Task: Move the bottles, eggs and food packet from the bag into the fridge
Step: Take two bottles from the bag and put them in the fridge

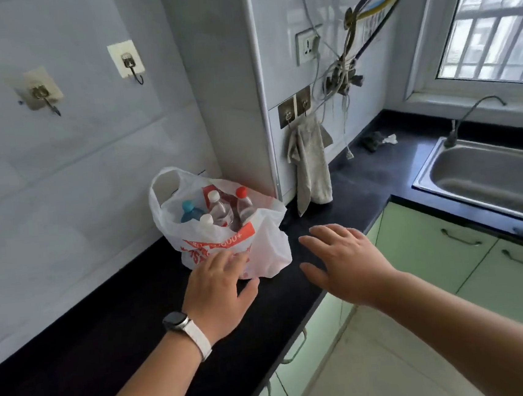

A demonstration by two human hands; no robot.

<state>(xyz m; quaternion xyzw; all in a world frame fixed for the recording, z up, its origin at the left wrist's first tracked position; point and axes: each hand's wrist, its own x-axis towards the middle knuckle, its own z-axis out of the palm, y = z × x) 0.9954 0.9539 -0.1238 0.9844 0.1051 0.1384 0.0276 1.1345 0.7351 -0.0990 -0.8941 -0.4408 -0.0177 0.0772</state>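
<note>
A white plastic bag [268, 245] with red print stands on the black counter [107, 334] against the tiled wall. Several bottles stick up from it: one with a red cap [242, 192], one with a white cap [213, 196], a second white cap [206, 220] and a blue-capped one [188, 208]. Eggs and the food packet are hidden inside. My left hand [220, 292], wearing a watch, is at the bag's front side with straight fingers. My right hand [344, 258] hovers open just right of the bag, touching nothing.
A grey cloth [311, 164] hangs from a hook right of the bag. A steel sink [491, 175] with a tap sits at the far right under the window. Green cabinet doors [434, 245] run below the counter. Wall hooks and loose cables hang above. No fridge is in view.
</note>
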